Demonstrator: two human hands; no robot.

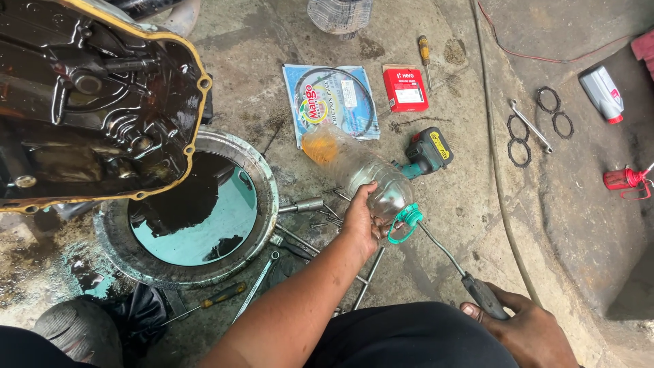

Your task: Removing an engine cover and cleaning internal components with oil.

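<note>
Left hand [361, 221] is wrapped around a clear plastic bottle [371, 180], lying tilted just right of the oil drain pan [262, 170], neck toward the person. Right hand [521, 327] is closed on the handle of a long screwdriver [443, 251], its tip at the bottle's green cap [407, 217]. Best to keep the bottle braced firmly, work the tip gently, and aim it away from the left fingers.

Stained concrete floor [463, 204], items laid out on it

Round oil-filled drain pan [266, 204]; loose spanners [255, 286] and bolts; yellow-handled screwdriver [424, 51]; red carton [405, 88]; printed packet [327, 102]; teal power driver [428, 153]; three black ring gaskets [518, 151]; grey bottle [602, 93]; red oil can [623, 179].
</note>
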